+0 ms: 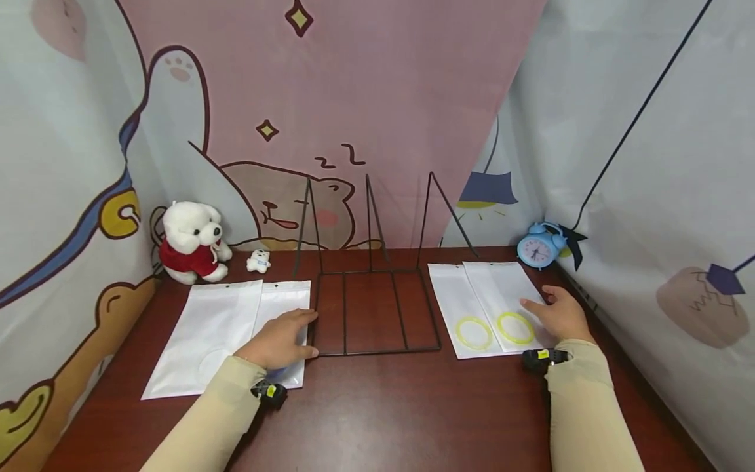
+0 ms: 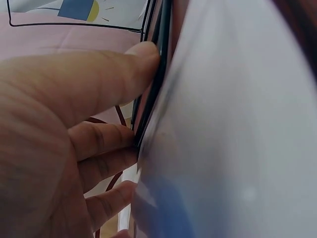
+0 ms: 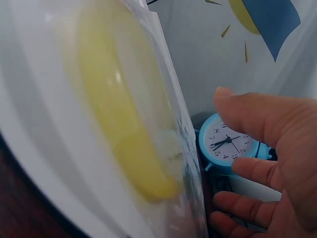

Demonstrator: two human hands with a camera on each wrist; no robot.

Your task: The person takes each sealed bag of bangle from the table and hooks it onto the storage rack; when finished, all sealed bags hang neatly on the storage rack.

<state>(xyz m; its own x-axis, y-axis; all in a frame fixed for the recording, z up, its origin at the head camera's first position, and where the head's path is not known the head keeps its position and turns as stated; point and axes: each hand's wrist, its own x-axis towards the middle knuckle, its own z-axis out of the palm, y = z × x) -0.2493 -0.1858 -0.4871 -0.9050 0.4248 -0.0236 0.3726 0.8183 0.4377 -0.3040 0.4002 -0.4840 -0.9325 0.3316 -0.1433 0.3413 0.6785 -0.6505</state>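
A black wire rack (image 1: 377, 354) with several upright bent prongs stands in the middle of the table. At its left edge, the fingertips and thumb of my left hand (image 1: 280, 341) touch the wire, spread apart; the left wrist view shows them right at the black wire (image 2: 157, 74). That hand lies over a white clear-fronted packet (image 1: 283, 298). Over the right edge of another white packet (image 1: 501, 282), which shows a yellow ring (image 1: 516, 328), is my right hand (image 1: 563, 314). Its fingers are loosely bent, with nothing between thumb and fingers in the right wrist view.
Left of the rack lies a second white packet (image 1: 218, 314), overlapping its neighbour. Another packet (image 1: 454, 288) with a yellow ring (image 1: 474, 333) lies at right. A white plush bear (image 1: 191, 242), a tiny bear figure (image 1: 258, 261) and a blue alarm clock (image 1: 539, 246) stand along the back.
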